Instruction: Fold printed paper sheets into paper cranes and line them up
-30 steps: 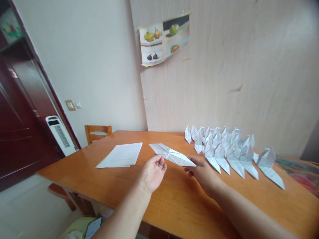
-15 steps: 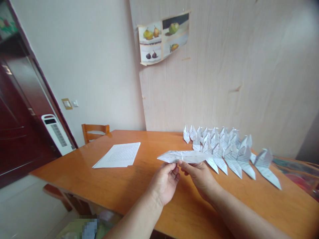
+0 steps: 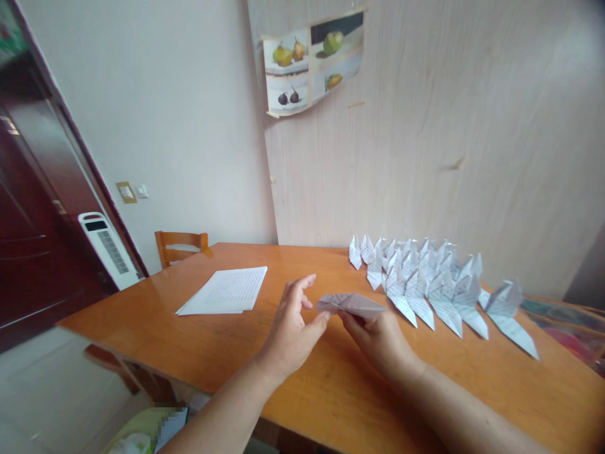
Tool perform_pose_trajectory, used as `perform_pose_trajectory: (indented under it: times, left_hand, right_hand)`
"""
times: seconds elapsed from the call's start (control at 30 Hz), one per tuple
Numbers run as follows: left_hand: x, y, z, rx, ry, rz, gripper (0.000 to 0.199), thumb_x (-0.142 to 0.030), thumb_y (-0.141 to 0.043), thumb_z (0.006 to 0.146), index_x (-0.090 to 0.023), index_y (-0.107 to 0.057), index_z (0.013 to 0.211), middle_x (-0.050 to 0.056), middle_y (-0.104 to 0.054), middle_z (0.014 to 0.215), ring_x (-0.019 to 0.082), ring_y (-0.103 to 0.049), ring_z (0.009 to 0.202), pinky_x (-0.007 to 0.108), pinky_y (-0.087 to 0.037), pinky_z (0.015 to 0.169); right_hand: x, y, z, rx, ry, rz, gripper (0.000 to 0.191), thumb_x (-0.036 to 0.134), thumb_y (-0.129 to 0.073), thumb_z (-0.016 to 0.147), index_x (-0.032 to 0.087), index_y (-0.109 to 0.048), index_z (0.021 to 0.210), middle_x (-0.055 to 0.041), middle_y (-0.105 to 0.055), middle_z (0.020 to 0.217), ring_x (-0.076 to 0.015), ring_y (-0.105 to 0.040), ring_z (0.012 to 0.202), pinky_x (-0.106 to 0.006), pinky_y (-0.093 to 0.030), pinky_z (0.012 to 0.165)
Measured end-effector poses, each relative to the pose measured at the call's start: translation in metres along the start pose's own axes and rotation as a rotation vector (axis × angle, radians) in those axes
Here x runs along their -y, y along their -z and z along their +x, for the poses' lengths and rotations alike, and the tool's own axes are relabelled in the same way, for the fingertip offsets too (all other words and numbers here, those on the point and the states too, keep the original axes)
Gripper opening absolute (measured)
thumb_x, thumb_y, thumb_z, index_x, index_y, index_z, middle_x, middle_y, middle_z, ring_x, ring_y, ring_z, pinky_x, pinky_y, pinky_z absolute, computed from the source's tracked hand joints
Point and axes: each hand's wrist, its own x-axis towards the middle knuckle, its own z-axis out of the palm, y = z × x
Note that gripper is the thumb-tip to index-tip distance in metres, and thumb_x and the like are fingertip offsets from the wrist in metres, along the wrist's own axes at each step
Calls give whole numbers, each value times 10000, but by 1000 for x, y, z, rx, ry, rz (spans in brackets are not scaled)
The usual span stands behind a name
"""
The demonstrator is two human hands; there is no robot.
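The paper (image 3: 352,304) is showing narrow, creased and printed above the desk (image 3: 227,343); at its five o'clock your right hand (image 3: 385,343) is pinching it, at eight your left hand (image 3: 289,334) is holding its fingers (image 3: 297,289) spread.

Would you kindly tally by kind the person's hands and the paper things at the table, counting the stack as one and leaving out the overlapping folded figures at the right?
Hands: 2 (left hand, right hand)
Held folded paper: 1
Paper stack: 1
Total: 4

Folded paper (image 3: 355,303) partly hides the right hand (image 3: 385,343); the left edge crops a door (image 3: 35,208).
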Motion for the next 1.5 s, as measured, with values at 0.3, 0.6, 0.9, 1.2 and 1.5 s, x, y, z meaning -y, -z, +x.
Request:
perform_pose_trajectory:
  times: [0.3, 0.6, 0.9, 1.2, 1.5]
  left_hand:
    - [0, 13, 15, 372, -269, 238, 479, -56, -562, 850, -278, -616, 1272, 57, -656, 1189, 249, -564, 1122, 382, -417, 1007]
    - [9, 11, 12, 370, -284, 319, 224, -90, -541, 881, -234, -644, 1018, 61, -650, 1037, 230, -582, 1027, 342, -441, 920]
    - [20, 13, 14, 447, -304, 120, 218, -101, -538, 912, -213, -654, 1058, 46, -662, 994, 178, -620, 962, 316, -483, 897]
    - [27, 8, 18, 392, -411, 289, 149, -95, -540, 917, -199, -644, 941, 37, -652, 898, 169, -627, 868, 281, -492, 782]
    - [31, 11, 4, 411, -438, 361, 276, -115, -621, 859, -208, -527, 1102, 50, -652, 1033, 202, -626, 984, 331, -506, 870]
  right_hand:
    - [0, 4, -3, 114, 176, -416, 253, 239, -460, 983, 229, -713, 974, -47, -590, 788, -190, -578, 731, -293, -401, 659]
    - [3, 4, -4, 153, 133, -414, 184, 191, -518, 940, 224, -698, 925, -54, -611, 849, -191, -591, 784, -281, -417, 707]
    - [2, 5, -5, 169, 125, -407, 169, 154, -539, 927, 207, -698, 911, -46, -611, 838, -180, -594, 772, -267, -414, 694]
    - [10, 7, -5, 209, 108, -441, 171, 113, -576, 873, 198, -710, 938, -46, -621, 848, -180, -603, 780, -263, -410, 695]
    - [8, 4, -5, 180, 116, -516, 95, 162, -584, 878, 192, -661, 830, -32, -604, 808, -160, -570, 717, -266, -352, 638]
